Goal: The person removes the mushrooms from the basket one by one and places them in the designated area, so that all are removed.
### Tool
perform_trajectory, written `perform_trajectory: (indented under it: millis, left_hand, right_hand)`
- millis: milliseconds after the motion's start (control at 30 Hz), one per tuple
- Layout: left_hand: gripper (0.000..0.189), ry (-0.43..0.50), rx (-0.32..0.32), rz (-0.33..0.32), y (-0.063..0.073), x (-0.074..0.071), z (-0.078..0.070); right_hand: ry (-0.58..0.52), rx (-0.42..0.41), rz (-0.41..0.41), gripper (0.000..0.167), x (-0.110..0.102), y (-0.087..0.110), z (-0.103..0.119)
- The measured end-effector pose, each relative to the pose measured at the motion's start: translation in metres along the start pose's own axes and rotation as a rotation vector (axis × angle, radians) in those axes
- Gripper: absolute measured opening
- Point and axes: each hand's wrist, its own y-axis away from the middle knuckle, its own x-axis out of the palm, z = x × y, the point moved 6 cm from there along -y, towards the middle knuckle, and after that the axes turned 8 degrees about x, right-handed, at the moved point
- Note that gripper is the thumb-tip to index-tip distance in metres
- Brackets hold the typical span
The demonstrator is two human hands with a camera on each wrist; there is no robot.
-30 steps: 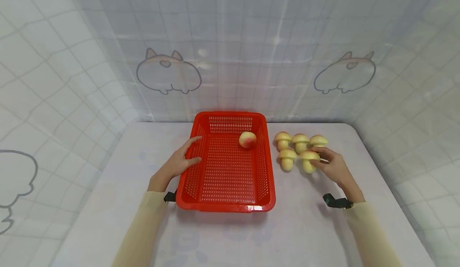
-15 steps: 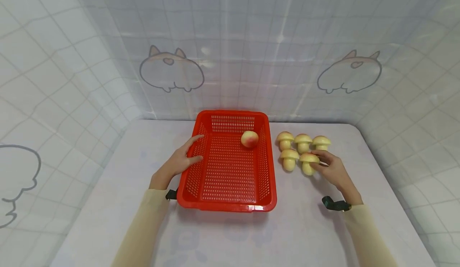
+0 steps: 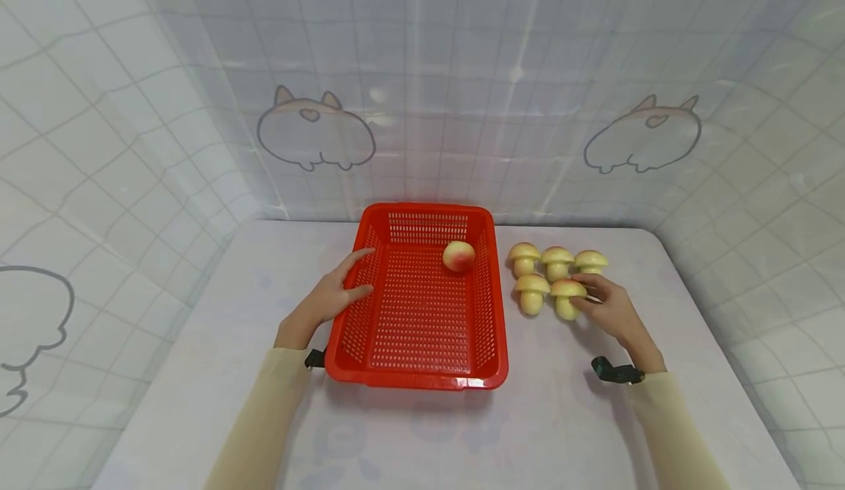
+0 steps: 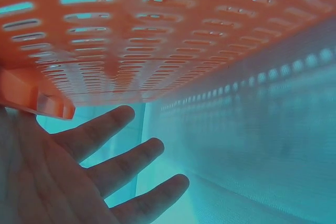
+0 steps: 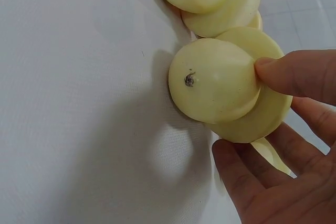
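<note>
In the head view my left hand [image 3: 325, 298] rests on the left rim of a red plastic basket [image 3: 416, 381], with thumb and forefinger reaching over it. Three straight fingers [image 4: 126, 166] stretch out below the basket's perforated wall in the left wrist view. My right hand [image 3: 610, 308] pinches a yellow toy mushroom [image 3: 566, 301] with a reddish cap, the front right one of a group. Seen from the right wrist, the thumb [image 5: 294, 73] presses where the rounded stem meets the cap, and the other fingers lie along the cap's far side.
A red-and-yellow peach [image 3: 458, 256] sits inside the basket near its back right corner. Several more toy mushrooms [image 3: 531, 295] stand close together between the basket and my right hand. A white tiled-pattern sheet [image 3: 462, 108] hangs behind the table [image 3: 409, 446].
The head view has shifted slightly. Both hands stay where they were, the left on the basket rim, the right at the front right mushroom.
</note>
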Motion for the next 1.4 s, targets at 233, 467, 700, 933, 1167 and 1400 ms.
perform_trajectory:
  millis: [233,467,700,933,1167,1400]
  left_hand:
    - [0.077,-0.014,0.005,0.0,-0.0003,-0.0001,-0.0013]
    - [0.078,-0.02,0.016,0.006,-0.0005,-0.0002,-0.0014]
    - [0.074,-0.032,0.016,0.003,0.0001,-0.0003,-0.0022]
    - [0.07,-0.034,0.011,0.002,0.0034,0.0001,-0.0067]
    - [0.07,-0.035,0.016,0.003,0.0035,0.0004,-0.0061]
    - [0.069,-0.022,0.016,0.005,0.0029,0.001,-0.0051]
  right_hand:
    - [-0.004,0.004,-0.007,0.048,0.0007,0.001,0.0034]
    - [0.0,0.007,0.009,0.052,0.0009,0.0002,0.004]
    - [0.005,0.003,0.003,0.051,-0.0002,-0.002,0.0029]
    - [-0.006,0.0,0.009,0.052,0.0008,-0.0013,0.0033]
    - [-0.001,-0.009,0.005,0.053,0.0032,0.0005,0.0068]
    - [-0.005,-0.023,0.02,0.055,0.0038,0.0005,0.0073]
